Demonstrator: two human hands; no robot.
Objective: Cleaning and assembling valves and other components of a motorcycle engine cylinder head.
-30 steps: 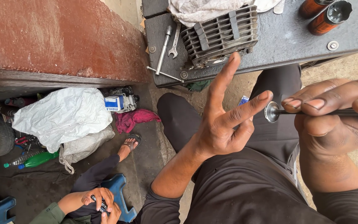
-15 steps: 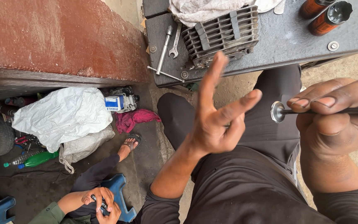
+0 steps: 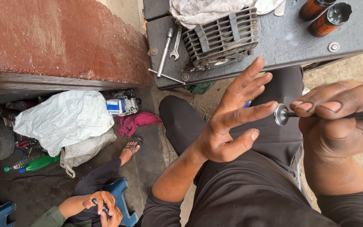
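At lower right of the frame, the right hand (image 3: 341, 122) pinches the dark stem of an engine valve (image 3: 288, 114) between curled fingers, its round silvery head pointing left. The left hand (image 3: 232, 126), at centre, is spread wide and grips nothing; the tip of its index finger meets the valve head. Below both hands lie the person's dark trousers (image 3: 248, 197).

At lower left, a second person's hands (image 3: 102, 205) close around a small dark object above a blue stool (image 3: 120, 197), one sandalled foot (image 3: 131, 149) stretched onto the dirty floor (image 3: 156, 159). Beyond it, at centre left, sit a crumpled white plastic sheet (image 3: 64, 120), a green bottle (image 3: 38, 163) and a red rag (image 3: 137, 122).

Farthest off, along the top of the frame, the dark tabletop (image 3: 286, 40) carries a finned engine cylinder (image 3: 221, 40), a spanner (image 3: 175, 44), a white cloth (image 3: 206, 10) and two rusty orange tubes (image 3: 326, 14).
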